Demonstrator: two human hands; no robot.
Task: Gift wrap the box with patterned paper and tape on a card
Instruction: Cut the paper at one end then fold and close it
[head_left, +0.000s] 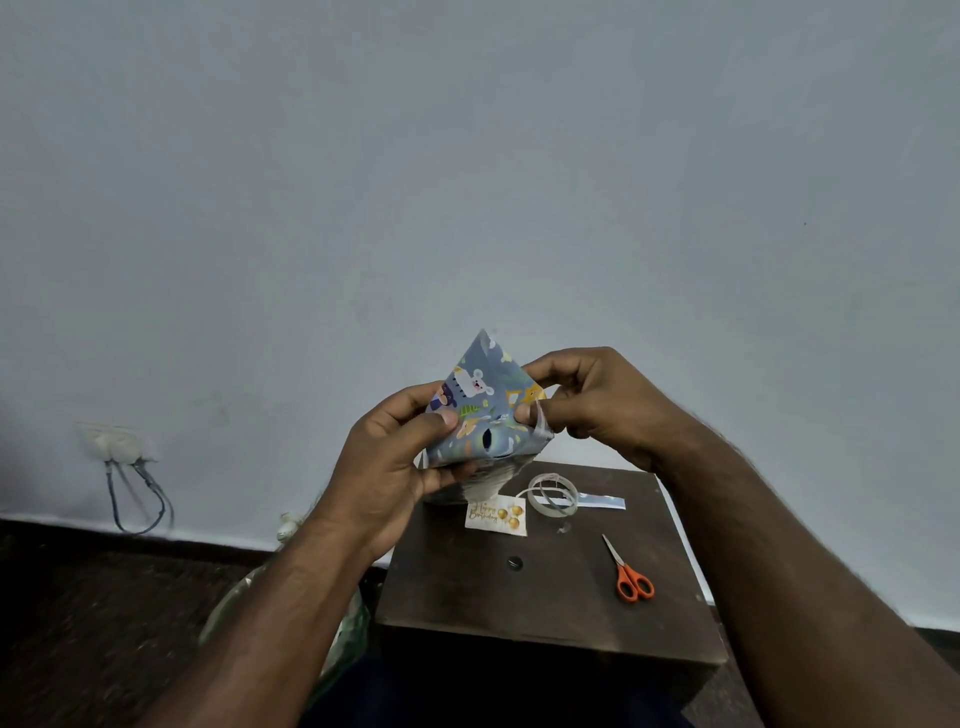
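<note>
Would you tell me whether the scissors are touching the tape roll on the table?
Apart. The head view shows the orange-handled scissors lying nearer the person, with bare dark table top plainly visible between their blade tips and the tape roll.

Both bare forearms reach forward and converge in front of the person. The left hand (387, 462) is raised with fingers curled and thumb pressed flat; the right hand (592, 410) pinches with thumb and bent fingers
</note>
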